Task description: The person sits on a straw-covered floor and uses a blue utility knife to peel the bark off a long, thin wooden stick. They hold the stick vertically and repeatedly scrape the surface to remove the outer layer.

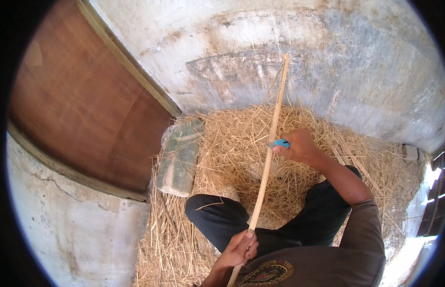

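Observation:
A long, pale strip that looks like split bamboo or wood (263, 183) slants up from my lap toward the wall. My left hand (239, 248) is wrapped round its lower part, close to my body. Farther up, my right hand (299, 145) grips a utility knife with a blue handle (282, 143). The knife's blade end rests against the strip, about midway along it. A thin sliver hangs beside the strip's far end. My legs in dark trousers are bent on either side of the strip.
Loose straw and shavings (241, 138) cover the floor around me. A worn greenish slab (179, 158) lies at the left beside a brown door (93, 105). Ahead stands a stained plaster wall (356, 71). A small grey block (410, 152) sits at the far right by the wall.

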`<state>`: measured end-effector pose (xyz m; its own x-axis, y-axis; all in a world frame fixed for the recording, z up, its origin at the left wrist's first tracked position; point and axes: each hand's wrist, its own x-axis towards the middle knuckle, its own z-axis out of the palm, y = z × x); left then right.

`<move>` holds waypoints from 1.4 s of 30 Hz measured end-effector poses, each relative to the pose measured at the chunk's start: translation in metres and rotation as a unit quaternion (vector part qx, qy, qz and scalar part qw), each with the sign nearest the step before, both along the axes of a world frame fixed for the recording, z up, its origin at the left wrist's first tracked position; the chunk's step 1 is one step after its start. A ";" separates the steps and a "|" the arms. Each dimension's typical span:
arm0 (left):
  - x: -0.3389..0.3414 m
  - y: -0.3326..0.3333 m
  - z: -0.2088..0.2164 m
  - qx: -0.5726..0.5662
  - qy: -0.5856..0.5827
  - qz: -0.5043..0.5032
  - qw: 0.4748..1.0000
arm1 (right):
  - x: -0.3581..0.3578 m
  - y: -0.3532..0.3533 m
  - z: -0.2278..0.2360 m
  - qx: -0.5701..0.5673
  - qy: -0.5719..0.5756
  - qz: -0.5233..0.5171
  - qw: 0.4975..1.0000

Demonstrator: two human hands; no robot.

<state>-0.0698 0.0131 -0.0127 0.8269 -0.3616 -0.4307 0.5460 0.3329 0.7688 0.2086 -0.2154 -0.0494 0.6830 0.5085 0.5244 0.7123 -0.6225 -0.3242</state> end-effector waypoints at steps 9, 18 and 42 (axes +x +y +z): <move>-0.048 -0.006 -0.008 0.043 0.062 0.024 0.997 | 0.056 -0.049 0.030 -0.016 0.162 -0.214 0.963; -0.028 -0.007 -0.008 0.093 -0.041 0.071 0.992 | 0.026 -0.012 0.001 0.023 0.033 -0.084 0.996; -0.020 -0.019 0.018 0.258 -0.160 0.067 0.950 | -0.003 0.003 0.035 0.006 0.075 -0.014 0.997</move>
<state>-0.0897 -0.0054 0.0049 0.9694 -0.0527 -0.2398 0.2351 -0.0828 0.9684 0.2052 -0.2124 -0.0147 0.7677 0.4834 0.4207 0.6382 -0.6365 -0.4331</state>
